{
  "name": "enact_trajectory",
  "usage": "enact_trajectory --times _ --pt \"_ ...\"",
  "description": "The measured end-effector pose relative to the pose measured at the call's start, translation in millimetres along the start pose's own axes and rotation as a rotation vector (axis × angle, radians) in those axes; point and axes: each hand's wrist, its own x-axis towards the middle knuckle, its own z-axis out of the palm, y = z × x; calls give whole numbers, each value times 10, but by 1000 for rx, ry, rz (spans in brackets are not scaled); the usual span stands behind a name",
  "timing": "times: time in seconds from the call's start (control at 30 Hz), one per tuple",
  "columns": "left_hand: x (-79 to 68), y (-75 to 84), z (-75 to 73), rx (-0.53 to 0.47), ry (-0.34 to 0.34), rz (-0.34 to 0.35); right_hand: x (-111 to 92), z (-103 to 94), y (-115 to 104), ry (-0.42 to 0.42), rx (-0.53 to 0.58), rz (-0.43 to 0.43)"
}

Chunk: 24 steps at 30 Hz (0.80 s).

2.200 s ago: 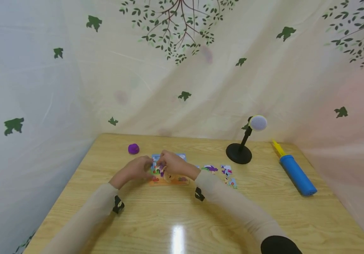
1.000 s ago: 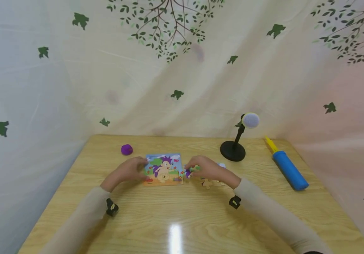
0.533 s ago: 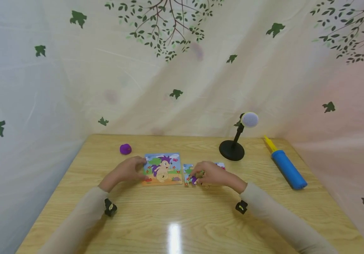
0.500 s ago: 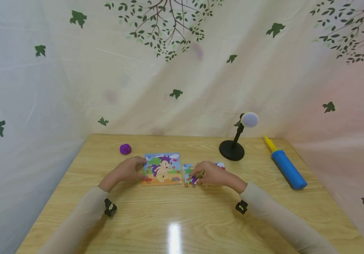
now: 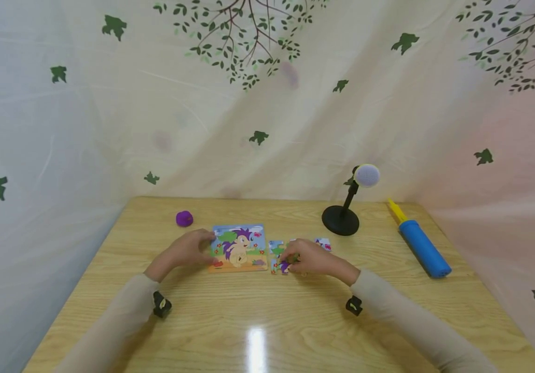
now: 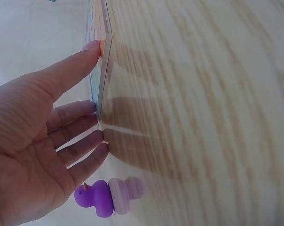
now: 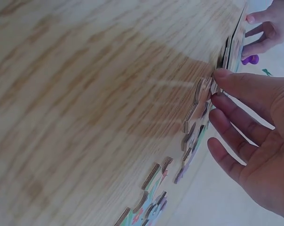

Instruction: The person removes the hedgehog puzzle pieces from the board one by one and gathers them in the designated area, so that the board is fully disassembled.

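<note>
A square hedgehog picture puzzle board [image 5: 239, 259] lies flat on the table. At its left edge is my left hand [image 5: 188, 250], the thumb touching the front corner and the other fingers reaching along the side, nearly straight in the left wrist view. To the board's right, my right hand [image 5: 311, 257] pinches a puzzle piece [image 7: 214, 87] between thumb and forefinger, low over the table. Its other fingers are spread apart. Loose puzzle pieces [image 5: 275, 247] lie around and beneath this hand, which partly hides several of them. One piece [image 5: 323, 243] sits farther right.
Behind the left hand stands a small purple duck [image 5: 184, 218]. A round white-headed device on a black stand [image 5: 340, 220] rises at the back right. Farther right lies a blue hand pump [image 5: 423, 248] with a yellow tip. A printed curtain [image 5: 202, 129] hangs behind the wooden table [image 5: 202, 321].
My right hand has gone from over the board to the loose pieces on its right, uncovering the hedgehog picture. Over the last half second it barely shifts. The left hand keeps to the board's edge.
</note>
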Motion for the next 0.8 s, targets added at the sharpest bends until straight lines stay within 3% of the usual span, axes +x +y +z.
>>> enact_trajectory --times 0.67,0.8 --pt "-13 -11 25 12 22 46 -1 9 13 21 -38 -3" --pt "-3 22 37 3 18 46 -3 -6 4 10 3 21"
